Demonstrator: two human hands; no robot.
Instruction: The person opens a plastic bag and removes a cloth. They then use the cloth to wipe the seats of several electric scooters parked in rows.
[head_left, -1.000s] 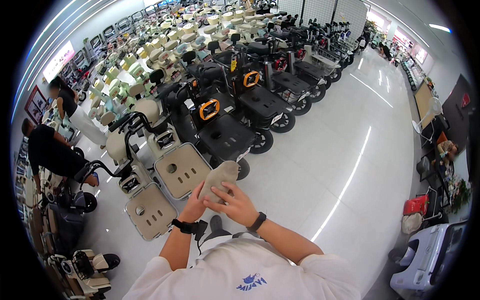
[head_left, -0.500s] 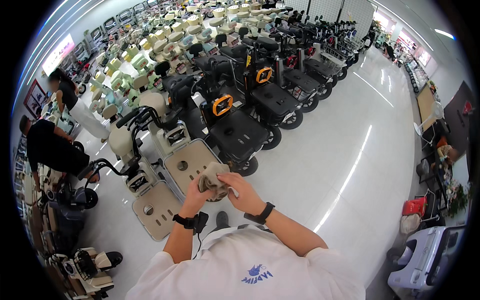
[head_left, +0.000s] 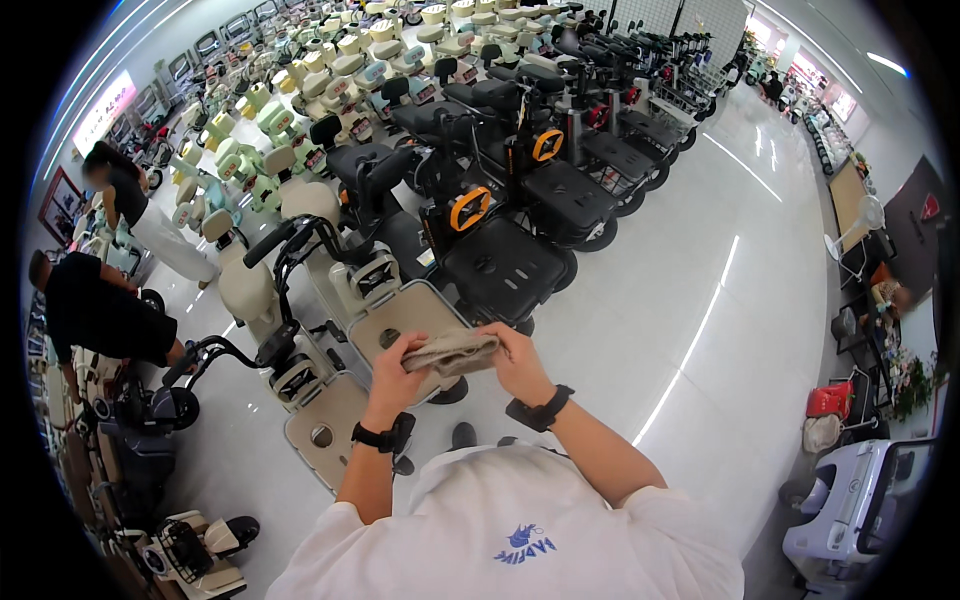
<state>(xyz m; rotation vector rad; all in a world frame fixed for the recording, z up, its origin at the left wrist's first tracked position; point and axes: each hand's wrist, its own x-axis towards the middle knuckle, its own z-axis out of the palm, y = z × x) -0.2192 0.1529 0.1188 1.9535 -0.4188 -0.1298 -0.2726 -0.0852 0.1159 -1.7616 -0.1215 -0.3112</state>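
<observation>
A folded greyish-brown cloth [head_left: 455, 352] is stretched between my two hands in front of me. My left hand [head_left: 396, 380] is closed on its left end, and my right hand [head_left: 522, 366] pinches its right end. Just beyond the cloth is the beige footboard [head_left: 385, 328] of an electric scooter. Another scooter's beige footboard [head_left: 330, 420] lies to the left of my left hand. Both footboards have a round hole and slots. Part of the farther footboard is hidden behind the cloth and my left hand.
Black scooters with orange-rimmed parts [head_left: 470, 208] stand ahead, in a row running to the right. Pale scooters [head_left: 265, 150] crowd the far left. Two people, one in black [head_left: 105, 310], are at the left. A lavender vehicle [head_left: 845, 520] stands at the lower right, near a red bag [head_left: 828, 402].
The cloth was bunched up between my hands and is now spread into a flat folded strip. My right hand has moved right, away from my left hand. The view has shifted slightly.
</observation>
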